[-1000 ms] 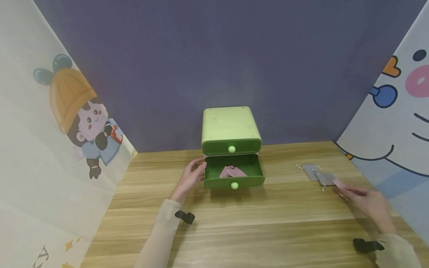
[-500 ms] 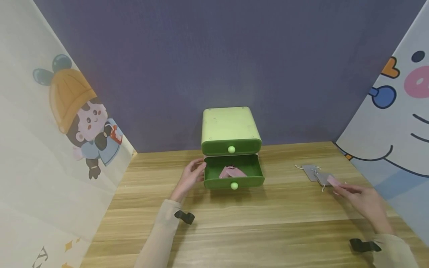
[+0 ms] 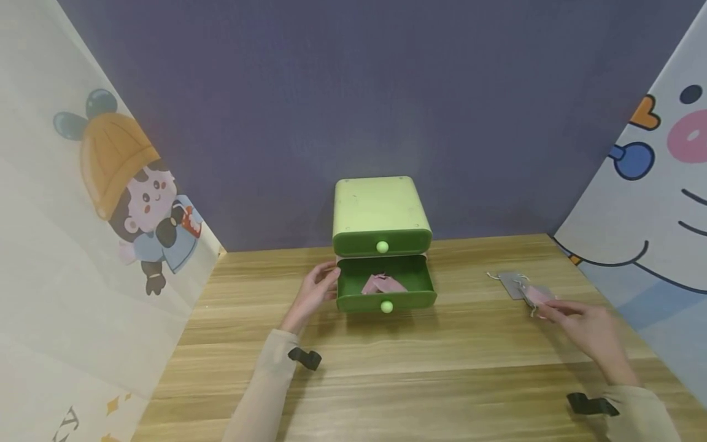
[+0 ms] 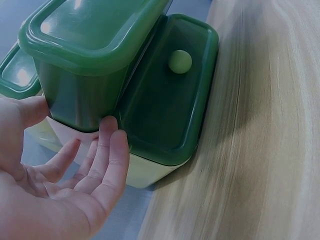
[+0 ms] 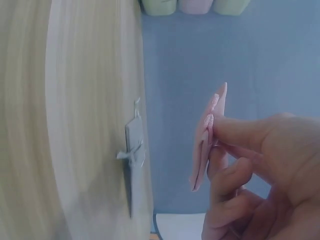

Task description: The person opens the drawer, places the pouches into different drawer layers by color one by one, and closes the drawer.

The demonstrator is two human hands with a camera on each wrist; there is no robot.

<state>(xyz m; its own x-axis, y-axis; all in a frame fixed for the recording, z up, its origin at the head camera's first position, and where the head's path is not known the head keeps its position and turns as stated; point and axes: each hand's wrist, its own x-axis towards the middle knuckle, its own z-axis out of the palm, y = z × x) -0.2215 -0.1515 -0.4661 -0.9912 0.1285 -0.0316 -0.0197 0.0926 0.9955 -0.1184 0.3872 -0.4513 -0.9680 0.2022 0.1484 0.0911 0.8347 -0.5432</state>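
In the head view, a green drawer [image 3: 386, 299] stands pulled out of a small drawer cabinet [image 3: 381, 202], with pink cloth pouches [image 3: 382, 283] lying inside. My left hand [image 3: 313, 296] is at the drawer's left side. The left wrist view shows its fingers [image 4: 114, 150] loosely bent against the side of the drawer [image 4: 80, 95], not wrapped round it. On the right, my right hand [image 3: 588, 331] pinches a pink drawstring pouch [image 5: 202, 142] between thumb and fingers, above the table. Grey drawstring pouches [image 3: 510, 284] lie just beyond and partly behind it.
Another drawer [image 3: 359, 244] above is closed, with a round light green knob. In the left wrist view a further closed drawer [image 4: 167, 100] sits below the pulled-out one. A purple-blue wall [image 3: 276, 123] rises behind the wooden table [image 3: 386, 387], and printed panels flank both sides.
My right hand has moved slightly left with the pink pouch, which now overlaps the nearer grey pouch in the head view. The left hand and the drawer have stayed in place.
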